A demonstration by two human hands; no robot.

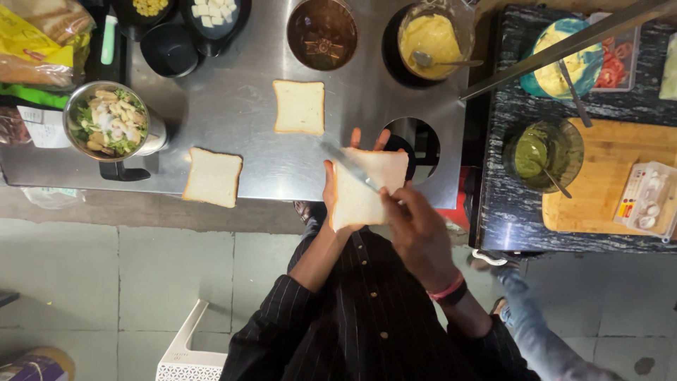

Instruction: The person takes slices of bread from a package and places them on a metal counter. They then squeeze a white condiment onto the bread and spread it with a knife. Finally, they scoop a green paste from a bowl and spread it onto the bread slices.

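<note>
My left hand (337, 185) holds a slice of white bread (365, 189) flat on its palm, above the front edge of the steel counter (233, 106). My right hand (415, 224) grips a knife (350, 166) whose blade lies across the top of that slice. Two more slices of white bread lie on the counter: one (299, 106) in the middle, another (213, 176) at the front left. A container of yellow spread (430, 37) with a spoon in it stands at the back.
A steel bowl of chopped salad (107, 120) sits at the left, dark bowls at the back. On the black side table (504, 212) are a bowl of green chutney (541, 152), a wooden board (606, 176) and a yellow-filled plate (564, 60). A white stool (185, 353) stands below.
</note>
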